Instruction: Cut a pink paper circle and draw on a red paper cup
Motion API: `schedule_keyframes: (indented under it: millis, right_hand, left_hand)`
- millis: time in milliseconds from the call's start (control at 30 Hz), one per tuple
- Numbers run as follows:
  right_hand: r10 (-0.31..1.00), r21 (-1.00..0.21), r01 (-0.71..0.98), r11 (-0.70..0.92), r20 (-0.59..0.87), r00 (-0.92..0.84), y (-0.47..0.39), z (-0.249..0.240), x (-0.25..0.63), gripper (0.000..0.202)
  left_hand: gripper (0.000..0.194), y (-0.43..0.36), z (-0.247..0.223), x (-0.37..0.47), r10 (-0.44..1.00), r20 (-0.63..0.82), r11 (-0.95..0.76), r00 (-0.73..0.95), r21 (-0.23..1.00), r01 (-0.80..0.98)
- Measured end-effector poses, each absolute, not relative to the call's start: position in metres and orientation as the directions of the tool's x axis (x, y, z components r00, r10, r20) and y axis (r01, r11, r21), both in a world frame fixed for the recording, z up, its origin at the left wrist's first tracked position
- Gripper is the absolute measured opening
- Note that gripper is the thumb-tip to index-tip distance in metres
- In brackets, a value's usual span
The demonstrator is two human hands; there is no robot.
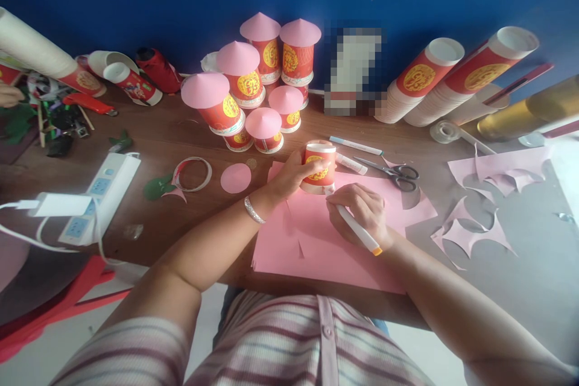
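My left hand (299,172) is closed around a red paper cup (322,163) with yellow print and a white rim at its lower end. In my right hand (362,208) is a white marker (359,230) with an orange end; its tip points at the cup's lower white rim. Whether the tip touches the rim I cannot tell. Under both hands lie pink paper sheets (289,241). Just beyond the cup are a glue stick (351,163), a blue-tipped marker (356,145) and black-handled scissors (400,176).
Several red cups with pink cone tops (244,59) stand at the back. Cup stacks (425,75) lean at the right, above pink paper scraps (470,232). Leftward are a pink disc (236,178), a tape ring (193,174) and a power strip (100,196). Another person's hand (9,95) shows at far left.
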State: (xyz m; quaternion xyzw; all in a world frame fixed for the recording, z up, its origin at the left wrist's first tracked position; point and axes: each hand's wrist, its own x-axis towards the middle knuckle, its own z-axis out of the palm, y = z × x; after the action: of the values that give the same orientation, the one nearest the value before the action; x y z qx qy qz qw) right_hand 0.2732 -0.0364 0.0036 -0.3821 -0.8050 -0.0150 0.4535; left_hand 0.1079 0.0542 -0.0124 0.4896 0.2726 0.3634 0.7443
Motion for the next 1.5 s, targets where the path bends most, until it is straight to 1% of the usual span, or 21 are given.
schedule_keyframes:
  millis: [467,600,800,933,1167,1500]
  right_hand:
    - [0.595,-0.286,0.673,0.682,0.752,-0.284,-0.0355,0.0016,0.2745,0.022]
    - [0.605,-0.296,0.670,0.681,0.743,-0.287,-0.0359,0.0020,0.2746,0.023]
    - [0.596,-0.296,0.659,0.691,0.750,-0.287,-0.0360,0.0008,0.2735,0.024]
    - [0.597,-0.321,0.636,0.702,0.752,-0.279,-0.0363,0.0011,0.2729,0.024]
    - [0.602,-0.346,0.603,0.719,0.744,-0.290,-0.0388,0.0066,0.2735,0.024]
    - [0.591,-0.327,0.605,0.726,0.746,-0.307,-0.0372,0.0072,0.2732,0.026]
  left_hand:
    - [0.041,0.0540,-0.0125,0.1075,0.808,-0.067,0.260,0.585,0.932,-0.251]
    - [0.045,0.0539,-0.0116,0.1076,0.814,-0.082,0.272,0.575,0.928,-0.253]
    - [0.042,0.0543,-0.0111,0.1081,0.807,-0.060,0.260,0.588,0.929,-0.262]
    - [0.038,0.0544,-0.0104,0.1089,0.803,-0.057,0.255,0.593,0.933,-0.255]
    - [0.041,0.0544,-0.0114,0.1092,0.803,-0.070,0.279,0.592,0.922,-0.270]
    - [0.040,0.0546,-0.0105,0.1082,0.804,-0.060,0.267,0.591,0.926,-0.268]
